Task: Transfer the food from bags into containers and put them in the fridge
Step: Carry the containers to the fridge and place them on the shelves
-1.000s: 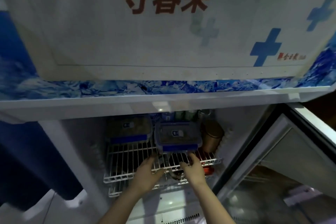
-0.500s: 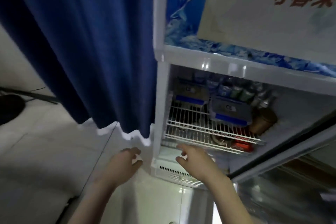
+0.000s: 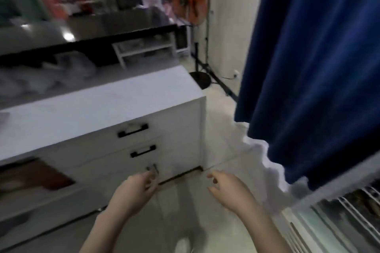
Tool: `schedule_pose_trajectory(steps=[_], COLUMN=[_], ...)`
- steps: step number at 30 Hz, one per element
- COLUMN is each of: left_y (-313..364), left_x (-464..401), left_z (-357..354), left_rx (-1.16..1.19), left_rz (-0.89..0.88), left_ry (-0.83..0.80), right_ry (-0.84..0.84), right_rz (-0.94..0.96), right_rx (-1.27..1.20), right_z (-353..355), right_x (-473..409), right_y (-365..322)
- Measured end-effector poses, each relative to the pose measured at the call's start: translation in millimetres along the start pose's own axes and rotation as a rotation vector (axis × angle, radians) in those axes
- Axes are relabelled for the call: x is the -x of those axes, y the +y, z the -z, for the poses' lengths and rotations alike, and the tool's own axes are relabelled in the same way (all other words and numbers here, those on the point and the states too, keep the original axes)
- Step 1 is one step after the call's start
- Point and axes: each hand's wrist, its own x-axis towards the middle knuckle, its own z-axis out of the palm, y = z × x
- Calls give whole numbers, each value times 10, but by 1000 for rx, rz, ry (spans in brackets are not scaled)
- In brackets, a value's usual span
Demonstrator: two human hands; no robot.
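My left hand [image 3: 134,190] and my right hand [image 3: 228,188] hang in front of me over the pale floor, both empty with fingers loosely curled and apart. Only a corner of the fridge [image 3: 347,209] shows at the bottom right, with the white wire shelf [image 3: 357,203] inside it. Plastic bags [image 3: 51,72] lie blurred at the far left, on the white counter [image 3: 98,100]. The containers in the fridge are out of view.
A white cabinet with black drawer handles [image 3: 133,129] stands straight ahead under the counter. A dark blue curtain [image 3: 320,57] hangs on the right beside the fridge. An orange standing fan [image 3: 190,4] is at the back. My shoe [image 3: 182,245] shows below.
The view has swung left, away from the open fridge toward the counter and cabinet. Both hands left the fridge shelf and came down empty in front of me.
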Motion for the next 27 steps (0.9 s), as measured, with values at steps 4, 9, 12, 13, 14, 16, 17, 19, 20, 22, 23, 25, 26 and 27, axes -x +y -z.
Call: schedule_pose_trajectory(steps=[4, 9, 12, 13, 14, 16, 17, 19, 20, 22, 23, 25, 26, 27], left_y=[-889, -1910, -2515, -2722, -2929, -3317, -3496, -3824, -3968, -4216, -4332, -4561, -4671, -4783], left_x=[402, 818, 1037, 1107, 1178, 1301, 1340, 1375, 1374, 1327, 1283, 1145, 1052, 945], left_z=[401, 773, 967, 1029, 1095, 1222, 1278, 1375, 1421, 1509, 1552, 1639, 1690, 1746], left_rx=[87, 255, 327, 340, 357, 412, 439, 473, 491, 520, 526, 552, 578, 611], left_rz=[223, 423, 496, 518, 542, 583, 599, 621, 632, 654, 663, 677, 685, 694], left_ry=[123, 240, 333, 360, 380, 406, 415, 438, 449, 476, 487, 504, 523, 547], right_ry=[-93, -188, -224, -238, -249, -270, -284, -293, -291, -290, -290, -282, -275, -274], right_rz=[270, 487, 587, 619, 647, 680, 685, 694, 703, 713, 709, 695, 688, 682], right_rx=[42, 59, 34, 28, 21, -19, -48, -90, -98, -103, -107, -124, -137, -150], right_z=[-261, -709, -1055, -1169, -1268, -1445, -1526, -1667, -1730, -1844, -1896, -1997, -2048, -2101], right_x=[-479, -960, -1134, -1181, -1216, -1276, -1312, -1414, -1483, -1658, -1760, -1987, -2108, -2234], right_y=[-1164, -2607, -3435, -3691, -3943, -4381, -4569, -4904, -5056, -5311, -5426, -5647, -5759, -5878])
